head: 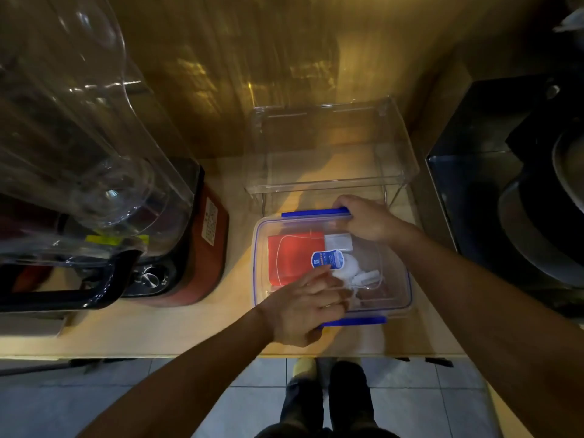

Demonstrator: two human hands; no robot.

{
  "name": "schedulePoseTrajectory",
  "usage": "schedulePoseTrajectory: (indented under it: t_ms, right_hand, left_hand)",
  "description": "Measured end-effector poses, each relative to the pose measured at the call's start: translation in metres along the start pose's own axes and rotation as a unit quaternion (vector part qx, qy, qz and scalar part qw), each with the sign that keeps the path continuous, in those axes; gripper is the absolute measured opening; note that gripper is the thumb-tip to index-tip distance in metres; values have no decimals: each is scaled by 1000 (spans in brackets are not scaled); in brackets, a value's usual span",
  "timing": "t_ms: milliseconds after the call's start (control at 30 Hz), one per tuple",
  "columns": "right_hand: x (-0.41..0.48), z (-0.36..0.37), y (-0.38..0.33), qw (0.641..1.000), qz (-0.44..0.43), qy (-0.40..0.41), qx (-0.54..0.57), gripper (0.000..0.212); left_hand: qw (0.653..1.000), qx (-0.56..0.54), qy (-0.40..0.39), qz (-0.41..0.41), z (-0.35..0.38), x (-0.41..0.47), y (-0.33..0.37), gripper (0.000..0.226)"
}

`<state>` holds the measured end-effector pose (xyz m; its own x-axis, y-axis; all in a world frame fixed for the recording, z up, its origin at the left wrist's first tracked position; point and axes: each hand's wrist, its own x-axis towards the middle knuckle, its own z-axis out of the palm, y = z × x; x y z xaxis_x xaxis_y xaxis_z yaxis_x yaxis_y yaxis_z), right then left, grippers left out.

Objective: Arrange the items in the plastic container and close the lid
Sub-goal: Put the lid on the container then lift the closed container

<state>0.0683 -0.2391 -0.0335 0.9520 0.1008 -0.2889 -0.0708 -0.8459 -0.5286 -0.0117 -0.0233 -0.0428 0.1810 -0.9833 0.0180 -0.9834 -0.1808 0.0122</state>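
**Both hands on the lidded container**

Forearms reach in from the near side, and the hands sit apart on opposite ends of the plastic container (408, 298). The wooden counter (189, 330) carries everything, with the container close to its front edge.

Left of the container, near but not touching, stands a blender (94, 159). Its big clear jug fills that side of the view, above a red base with a dial. Right of the container is a dark appliance (493, 191), too dim to make out further. Just behind the container stands a clear case (331, 147), a little wider than it.

The container itself is see-through with a blue-lined rim, and the lid (284, 227) lies on top. Through it show a red pouch (294, 257) on the left, a white packet (338, 242) toward the back, and a white cable (368, 276) coiled near the middle.

The right hand (368, 221) has its fingers curled over the right end of the far clip (316, 213), a blue strip along the container's back edge. The left hand (303, 308) lies on the near part of the lid with fairly straight fingers pressing down. Its thumb drops beside the near clip (358, 320) — whether it grips the rim cannot be told.

An oval blue-and-white label (327, 259) sits mid-lid, just beyond the left fingertips.
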Motion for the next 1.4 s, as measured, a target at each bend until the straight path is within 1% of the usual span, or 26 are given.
schedulePoseTrajectory:
  t_ms: [67,133,233,300,400,567,800,867,900,967,1000,1033,1067,1100,1167,1200,1267,1300,1333,1367,1400]
  right_hand:
    - [1,0,-2,1000,1,-7,4,33]
    - [1,0,-3,1000,-7,-16,13,36]
    - [0,-2,-5,998,-48,-31,3,40]
    - [-1,-1,-7,998,-57,-21,10,40]
    - [-2,0,-10,998,-66,-2,18,37]
    - [-3,2,-11,997,-69,14,36,35]
    - [-2,3,-9,996,-71,15,41,36]
    - [-2,5,-7,997,-75,24,22,38]
    - [-3,7,-5,997,-76,29,-9,40]
    - [-6,12,-1,993,-63,44,-88,46]
    - [-10,15,3,991,-51,60,-112,47]
    - [-14,17,7,988,-38,83,-123,48]
    - [-21,19,13,987,-22,105,-123,48]
    - [-28,20,19,986,0,125,-109,49]
    - [-44,23,32,984,68,157,-52,50]
    - [-53,24,38,980,109,166,-10,51]
    - [-68,30,45,963,170,170,123,47]
    - [-75,33,45,945,181,174,210,41]
    - [-83,38,44,922,194,176,285,36]
    - [-88,41,42,904,211,177,328,35]
    - [-93,44,40,895,227,181,340,36]
  left_hand:
    - [1000,-9,-28,1,1,9,-4,51]
    - [999,-4,-31,-6,4,11,-5,56]
    - [999,-43,-6,5,5,9,-5,50]
    - [996,-84,13,2,3,10,-6,46]
    - [989,-147,19,-13,0,10,-6,43]
    - [992,-127,16,-16,-2,10,-6,46]
    - [989,-144,7,-18,0,10,-8,46]
    - [989,-145,11,-18,0,10,-9,45]
    - [989,-147,20,-18,0,10,-9,44]
    - [987,-151,48,-40,1,8,-7,43]
    - [985,-143,65,-77,2,7,-5,43]
    - [979,-133,76,-138,3,4,-5,45]
    - [964,-129,77,-218,4,0,-6,49]
    - [942,-126,66,-303,6,-5,-7,55]
    - [884,-145,52,-441,12,-17,-7,62]
    - [853,-167,65,-489,16,-22,-6,64]
    - [778,-230,127,-571,16,-26,-3,74]
    - [729,-276,156,-606,14,-25,-3,78]
    - [667,-345,183,-634,12,-23,-3,77]
    - [596,-422,210,-649,9,-21,-3,70]
    - [524,-495,233,-653,5,-20,-4,54]
